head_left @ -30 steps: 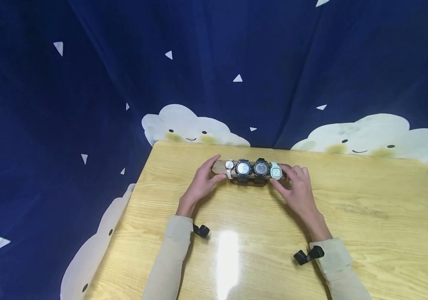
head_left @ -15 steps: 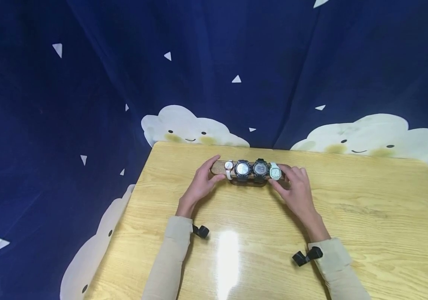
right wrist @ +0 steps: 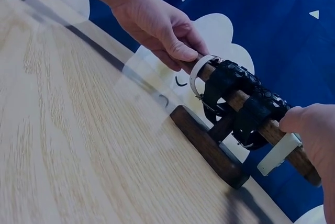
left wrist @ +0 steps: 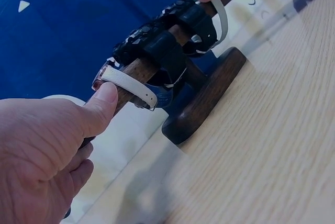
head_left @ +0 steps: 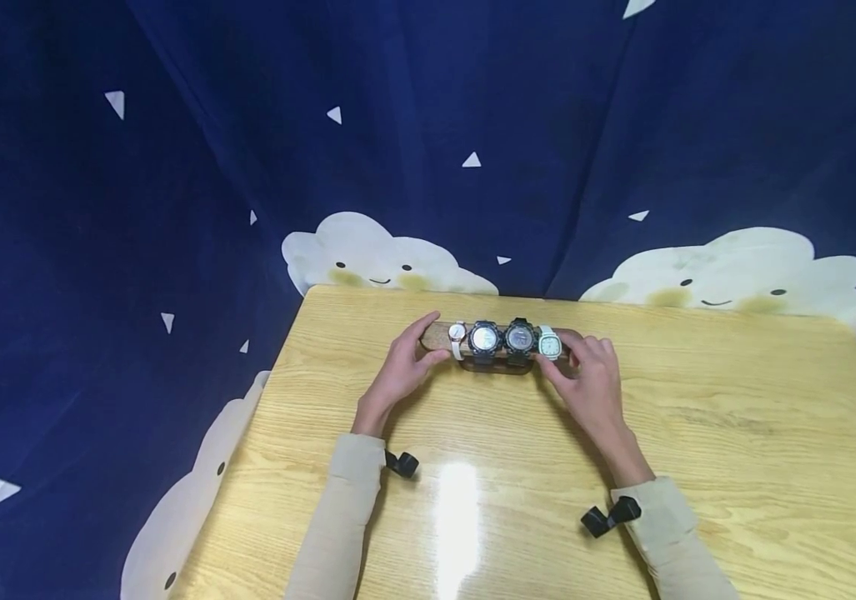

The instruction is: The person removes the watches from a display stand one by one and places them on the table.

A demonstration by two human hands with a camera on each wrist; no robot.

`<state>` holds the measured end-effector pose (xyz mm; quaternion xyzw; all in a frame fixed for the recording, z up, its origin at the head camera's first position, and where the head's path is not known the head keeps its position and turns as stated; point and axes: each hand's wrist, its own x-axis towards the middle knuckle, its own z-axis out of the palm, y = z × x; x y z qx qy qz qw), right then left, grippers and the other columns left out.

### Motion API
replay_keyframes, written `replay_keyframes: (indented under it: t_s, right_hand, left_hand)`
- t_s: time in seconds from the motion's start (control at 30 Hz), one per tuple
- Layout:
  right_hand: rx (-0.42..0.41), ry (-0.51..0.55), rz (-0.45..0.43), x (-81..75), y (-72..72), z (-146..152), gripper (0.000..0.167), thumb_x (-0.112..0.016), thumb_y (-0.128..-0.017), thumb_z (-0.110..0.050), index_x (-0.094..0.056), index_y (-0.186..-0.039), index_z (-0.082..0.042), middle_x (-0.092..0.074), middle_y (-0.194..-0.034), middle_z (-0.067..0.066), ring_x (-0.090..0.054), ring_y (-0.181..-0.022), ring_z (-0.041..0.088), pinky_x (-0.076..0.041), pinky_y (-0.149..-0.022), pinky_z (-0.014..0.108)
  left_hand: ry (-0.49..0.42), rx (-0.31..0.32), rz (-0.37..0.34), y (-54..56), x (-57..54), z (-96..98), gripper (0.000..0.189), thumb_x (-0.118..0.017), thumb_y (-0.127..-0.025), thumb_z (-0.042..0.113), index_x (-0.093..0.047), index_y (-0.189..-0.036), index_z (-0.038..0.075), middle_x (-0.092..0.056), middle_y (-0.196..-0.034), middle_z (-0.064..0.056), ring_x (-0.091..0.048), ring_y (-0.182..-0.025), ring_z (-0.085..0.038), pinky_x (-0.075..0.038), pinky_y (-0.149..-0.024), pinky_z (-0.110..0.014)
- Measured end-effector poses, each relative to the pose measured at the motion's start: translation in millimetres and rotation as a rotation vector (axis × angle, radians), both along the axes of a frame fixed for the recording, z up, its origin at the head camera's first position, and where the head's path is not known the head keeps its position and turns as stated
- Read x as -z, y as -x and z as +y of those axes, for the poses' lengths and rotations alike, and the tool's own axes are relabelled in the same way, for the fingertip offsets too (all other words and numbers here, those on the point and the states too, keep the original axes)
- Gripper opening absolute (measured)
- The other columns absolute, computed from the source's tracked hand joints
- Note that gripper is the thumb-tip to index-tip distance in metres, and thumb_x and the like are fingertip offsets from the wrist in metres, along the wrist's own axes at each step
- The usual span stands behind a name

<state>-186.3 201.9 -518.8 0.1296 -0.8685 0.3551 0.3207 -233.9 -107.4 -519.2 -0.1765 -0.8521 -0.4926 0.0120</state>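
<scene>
A dark wooden watch stand [head_left: 438, 336] carries a row of several wristwatches on its bar. My left hand [head_left: 402, 362] grips the bar's left end, thumb in front beside a small white-strapped watch [head_left: 458, 333]. Two chunky black watches, a left one [head_left: 484, 338] and a right one [head_left: 520, 337], fill the middle. At the right end my right hand [head_left: 594, 379] holds a pale mint square watch [head_left: 549, 343] between thumb and fingers, the thumb tip close to the right black watch. In the right wrist view the mint watch's strap [right wrist: 279, 155] hangs around the bar.
The stand's oval base [right wrist: 209, 148] rests on a light wood table [head_left: 735, 467]. Behind the table's far edge hangs a dark blue curtain [head_left: 428, 100] with white cloud prints. Black cameras are strapped at both sleeve cuffs.
The right wrist and forearm have shifted slightly left. Both hands keep their places on the stand and the watch, and the left arm looks the same.
</scene>
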Motion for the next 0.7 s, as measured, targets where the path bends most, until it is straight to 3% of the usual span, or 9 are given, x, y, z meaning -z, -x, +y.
replay_keyframes:
  t_s: [0.3,0.7]
  right_hand:
    - [0.006,-0.004,0.002,1.9,0.7,1.2,0.042,-0.093,-0.078,-0.017,-0.076,-0.113,0.000,-0.056,-0.071,0.008,-0.038,-0.072,0.019,-0.025,-0.068,0.028]
    - [-0.018,0.016,0.014,6.2,2.7,5.6,0.042,-0.093,-0.076,-0.018,-0.077,-0.112,-0.002,-0.057,-0.071,0.011,-0.037,-0.073,0.019,-0.024,-0.070,0.029]
  left_hand:
    - [0.002,-0.002,-0.005,-0.3,0.3,-0.2,0.073,-0.075,-0.095,0.022,-0.042,-0.159,0.012,-0.044,-0.163,-0.012,-0.038,-0.152,-0.029,-0.029,-0.128,-0.040]
    - [-0.006,0.006,0.002,0.7,1.9,-0.3,0.073,-0.075,-0.095,0.020,-0.042,-0.158,0.006,-0.044,-0.162,-0.014,-0.039,-0.151,-0.031,-0.028,-0.128,-0.042]
